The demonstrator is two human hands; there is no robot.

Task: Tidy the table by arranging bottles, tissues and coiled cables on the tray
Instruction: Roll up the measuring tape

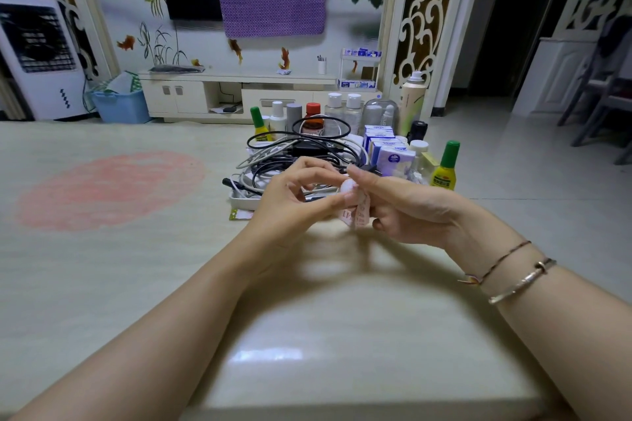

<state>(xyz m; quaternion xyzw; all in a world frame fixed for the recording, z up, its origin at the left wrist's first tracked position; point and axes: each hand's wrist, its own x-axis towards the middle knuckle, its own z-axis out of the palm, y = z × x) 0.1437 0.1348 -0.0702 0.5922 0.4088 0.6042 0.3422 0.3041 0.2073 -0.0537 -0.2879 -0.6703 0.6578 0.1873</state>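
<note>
A white tray [241, 202] at the table's far middle holds a pile of black and white coiled cables [301, 152]. Behind the pile stands a row of bottles [313, 118], and blue-and-white tissue packs [383, 143] sit to its right. A yellow bottle with a green cap [444, 169] stands at the right end. Just in front of the tray, my left hand [290, 202] and my right hand [403, 205] meet around a small pink measuring tape [354, 207] with a round white case. Both hands pinch it, and the printed strip hangs between the fingers.
A small green-and-pink packet [241, 214] lies against the tray's near edge. A tall spray can [412, 101] rises at the back right of the group. The glossy table [307, 335] stretches toward me. Beyond it lie floor, a TV cabinet and a blue basket [119, 106].
</note>
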